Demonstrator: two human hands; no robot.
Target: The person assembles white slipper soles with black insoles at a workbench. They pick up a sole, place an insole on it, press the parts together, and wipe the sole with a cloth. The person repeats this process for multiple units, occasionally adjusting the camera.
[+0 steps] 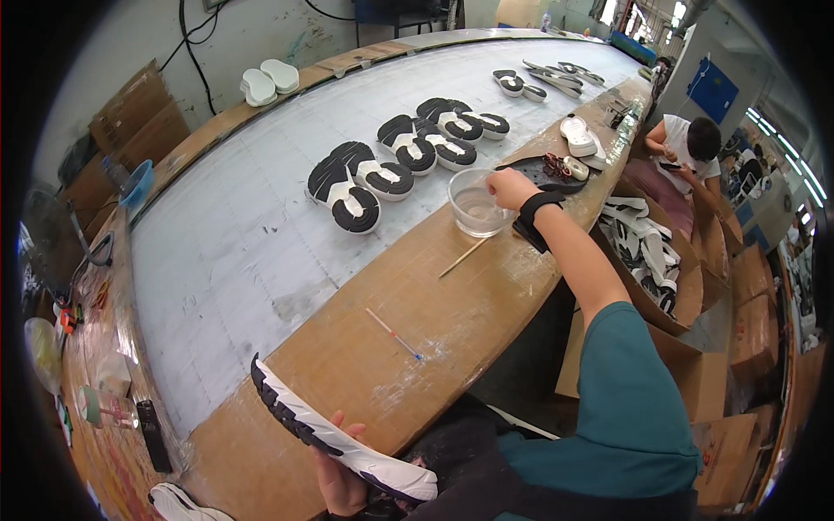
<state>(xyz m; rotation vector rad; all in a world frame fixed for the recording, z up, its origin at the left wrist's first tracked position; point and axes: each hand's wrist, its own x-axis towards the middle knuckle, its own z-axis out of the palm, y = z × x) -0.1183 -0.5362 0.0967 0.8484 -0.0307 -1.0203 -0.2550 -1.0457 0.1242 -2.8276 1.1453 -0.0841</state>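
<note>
In my left hand, low in the picture, a white and black shoe sole is held tilted on its side, fingers wrapped round its middle. My right arm reaches across the tabletop to a clear plastic bowl. At the bowl's right rim my right hand is closed, fingertips pointing down into it; whatever they pinch is hidden. A thin wooden stick lies on the brown board just below the bowl. Closer to me lies a pen with a blue tip.
Several black and white soles rest on the long pale belt, others farther along. Beside the bowl sits a black tray with dark red pieces. A cardboard box of soles stands at right, near a seated co-worker.
</note>
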